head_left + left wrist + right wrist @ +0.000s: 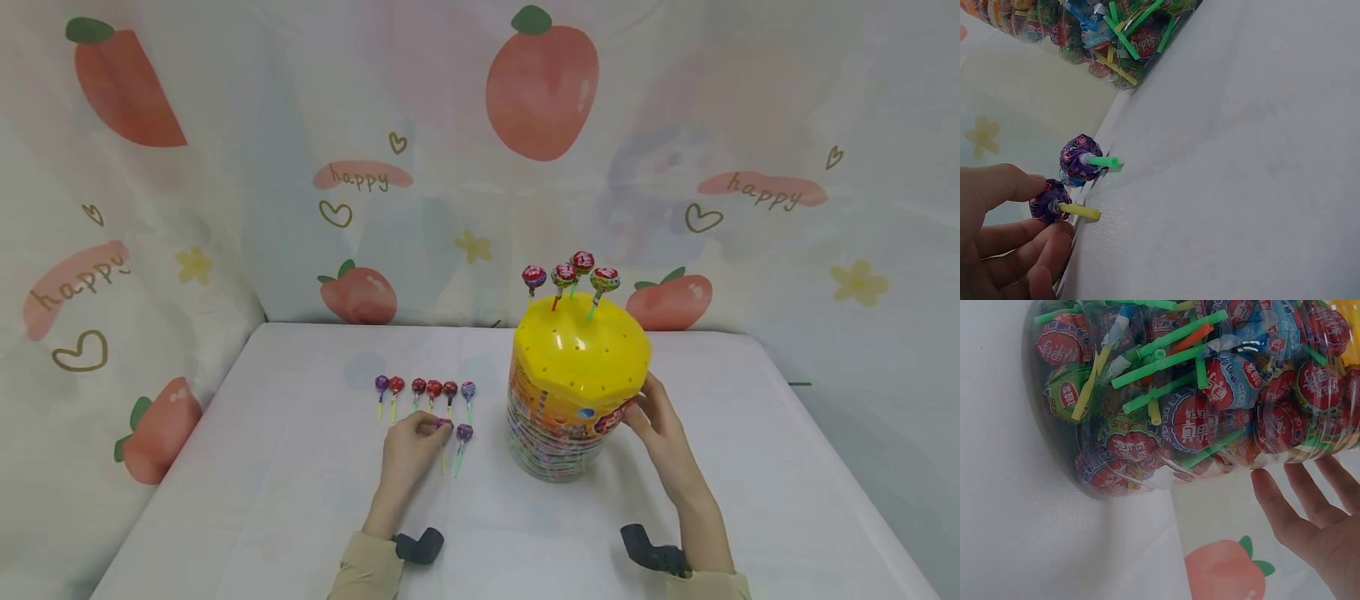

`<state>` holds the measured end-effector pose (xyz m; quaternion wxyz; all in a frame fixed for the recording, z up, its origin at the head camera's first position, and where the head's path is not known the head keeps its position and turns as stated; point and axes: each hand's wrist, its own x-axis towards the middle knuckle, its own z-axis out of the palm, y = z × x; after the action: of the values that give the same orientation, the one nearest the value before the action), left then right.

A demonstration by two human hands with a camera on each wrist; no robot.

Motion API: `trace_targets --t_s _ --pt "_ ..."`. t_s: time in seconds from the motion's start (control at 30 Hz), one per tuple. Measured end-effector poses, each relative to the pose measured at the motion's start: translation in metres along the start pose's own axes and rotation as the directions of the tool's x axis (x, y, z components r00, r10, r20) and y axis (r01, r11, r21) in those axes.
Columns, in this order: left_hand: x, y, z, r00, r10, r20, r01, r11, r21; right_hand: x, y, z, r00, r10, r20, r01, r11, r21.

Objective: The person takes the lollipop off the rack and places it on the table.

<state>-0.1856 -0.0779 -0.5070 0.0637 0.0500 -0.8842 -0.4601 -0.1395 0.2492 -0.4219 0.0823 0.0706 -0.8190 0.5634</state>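
Note:
My left hand (411, 450) pinches the purple-wrapped head of a lollipop (1050, 203) with a yellow stick, between thumb and fingers. Right beside it lies another purple lollipop (464, 433) with a green stick. A clear jar (555, 450) full of wrapped lollipops stands right of them, under a yellow lid (577, 354) dotted with small holes. Several lollipops (604, 280) stand upright in that lid. My right hand (660, 425) rests its fingertips against the jar's right side, fingers extended, as the right wrist view also shows.
Behind my left hand, a row of lollipops, including a red one (434, 389) and a blue one (468, 390), lies on the white tabletop (285, 500). A fruit-printed curtain (442, 108) hangs along the back and sides of the table.

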Motion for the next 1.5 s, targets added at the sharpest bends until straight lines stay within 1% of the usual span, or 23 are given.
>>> trace_targets --t_s 0.2,0.4,0.53,0.77,1.03,1.07,1.2,1.27,1.37,1.47,1.5 --pt "0.002 0.000 0.004 1.000 -0.007 0.011 0.007 0.998 0.062 0.000 0.000 0.000 1.000 0.007 -0.005 -0.007 1.000 -0.025" --pt "0.002 0.000 0.004 1.000 -0.005 0.008 0.005 0.996 0.085 -0.001 -0.001 0.001 1.000 0.018 -0.001 -0.018 1.000 0.003" --pt "0.000 0.002 0.002 1.000 -0.008 0.002 0.008 0.997 0.076 -0.001 -0.001 0.002 1.000 0.021 -0.002 -0.021 1.000 0.008" --pt "-0.003 0.002 -0.002 0.999 -0.036 -0.003 0.036 0.999 0.026 0.000 -0.001 0.001 1.000 0.023 0.000 -0.023 0.999 -0.034" --pt "-0.005 0.005 -0.010 0.999 -0.029 -0.031 0.030 0.999 0.042 0.000 0.000 0.000 1.000 0.023 -0.001 -0.023 0.999 -0.031" --pt "-0.006 0.006 -0.011 0.999 -0.021 -0.033 0.022 0.999 0.039 0.000 0.000 0.000 1.000 0.024 -0.001 -0.024 0.999 -0.032" --pt "-0.008 0.013 -0.014 1.000 -0.003 -0.030 0.003 1.000 0.017 0.000 0.000 0.001 1.000 0.027 -0.001 -0.027 1.000 -0.008" --pt "-0.009 0.020 -0.015 0.999 0.009 -0.031 -0.009 1.000 0.005 0.000 0.000 0.000 1.000 0.023 0.000 -0.023 1.000 0.005" --pt "-0.013 0.030 -0.017 0.999 0.019 -0.032 -0.020 1.000 -0.012 0.000 -0.001 0.000 1.000 0.026 0.000 -0.026 1.000 -0.012" --pt "-0.017 0.042 -0.021 0.998 0.052 -0.037 -0.054 0.998 -0.036 0.001 -0.002 0.000 0.999 0.032 0.003 -0.032 0.999 -0.016" --pt "-0.018 0.046 -0.021 0.997 0.073 -0.041 -0.075 0.996 -0.047 0.000 -0.001 0.000 1.000 0.031 0.002 -0.031 0.999 -0.019"
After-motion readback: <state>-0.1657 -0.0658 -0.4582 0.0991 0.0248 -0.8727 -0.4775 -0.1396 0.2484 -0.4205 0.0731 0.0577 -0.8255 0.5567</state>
